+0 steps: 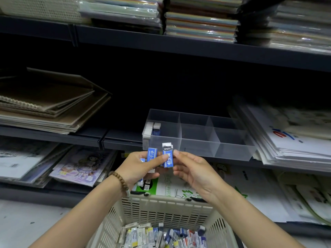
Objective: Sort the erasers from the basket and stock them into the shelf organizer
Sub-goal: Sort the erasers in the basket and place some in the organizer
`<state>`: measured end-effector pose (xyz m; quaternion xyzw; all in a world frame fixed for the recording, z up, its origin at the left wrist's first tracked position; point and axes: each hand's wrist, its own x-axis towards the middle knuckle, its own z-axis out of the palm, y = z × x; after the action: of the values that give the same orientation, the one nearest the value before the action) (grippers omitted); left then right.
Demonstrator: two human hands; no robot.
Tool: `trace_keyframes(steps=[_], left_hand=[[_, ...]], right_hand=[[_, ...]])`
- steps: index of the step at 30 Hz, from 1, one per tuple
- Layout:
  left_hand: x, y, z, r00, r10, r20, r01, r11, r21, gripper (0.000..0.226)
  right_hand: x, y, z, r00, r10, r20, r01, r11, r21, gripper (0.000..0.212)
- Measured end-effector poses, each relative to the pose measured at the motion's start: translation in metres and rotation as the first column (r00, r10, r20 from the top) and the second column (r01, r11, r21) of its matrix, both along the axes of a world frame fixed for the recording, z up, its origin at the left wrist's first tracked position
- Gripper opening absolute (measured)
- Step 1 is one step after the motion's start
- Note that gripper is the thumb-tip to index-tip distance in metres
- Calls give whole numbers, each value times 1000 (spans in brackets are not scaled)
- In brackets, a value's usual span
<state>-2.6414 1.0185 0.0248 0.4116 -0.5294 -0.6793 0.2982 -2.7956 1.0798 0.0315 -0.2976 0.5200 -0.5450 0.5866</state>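
Observation:
My left hand (141, 169) grips several blue-sleeved erasers (151, 155), held upright just below the shelf organizer. My right hand (193, 169) pinches one more blue-and-white eraser (168, 156) by its right edge, with my left thumb pressed on its front. The clear plastic shelf organizer (232, 151) sits on the middle shelf; its far-left compartment holds a few erasers (153, 128) standing upright. A beige slotted basket (161, 210) below my hands holds several mixed erasers (166, 237).
Brown spiral sketch pads (50, 102) lie on the shelf to the left of the organizer, wrapped paper pads (290, 136) to its right. Coloured paper packs (200, 18) fill the top shelf. Colouring books (80, 165) lie on the lower shelf.

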Motion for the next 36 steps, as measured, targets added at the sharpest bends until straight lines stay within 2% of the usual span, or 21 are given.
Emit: trace_keyframes(steps=[2,4,6,8,16,18,21,24,29,33,36], left_hand=[[5,-3,5,999,-30,19,30,999,-21,36],[9,-4,11,996,-76,46,78,996,-34,39],[12,-6,15,992,-108,66,112,993,-47,45],[16,-7,20,990,-115,81,122,989,-86,46],[23,-19,31,999,-39,17,42,979,-198,40],[21,-26,29,998,48,-39,-54,983,-173,33],[22,-41,23,962,227,-151,-246,961,-128,21],[29,-55,13,926,346,-152,-366,920,-136,19],[23,-56,-3,944,328,-35,-330,941,-78,29],[17,-56,-6,956,291,-42,-291,957,5,31],[17,-57,-6,961,274,-42,-275,961,-6,29]], right_hand=[[-3,-2,8,997,51,-64,-52,999,-14,33],[-4,-6,20,970,118,-211,-124,992,-15,38],[-5,-11,30,910,179,-374,-195,981,-5,38],[-6,-18,39,856,208,-474,-237,972,-2,34],[-13,-45,67,795,438,-421,-439,893,100,38],[-13,-53,73,779,406,-478,-435,899,55,31],[-17,-69,81,793,221,-568,-319,945,-78,30],[-22,-89,80,699,73,-711,-231,964,-129,33],[-21,-116,51,510,129,-850,-262,965,-11,29],[-19,-129,32,502,165,-849,-257,966,36,21],[-15,-134,24,397,183,-900,-248,965,87,23]])
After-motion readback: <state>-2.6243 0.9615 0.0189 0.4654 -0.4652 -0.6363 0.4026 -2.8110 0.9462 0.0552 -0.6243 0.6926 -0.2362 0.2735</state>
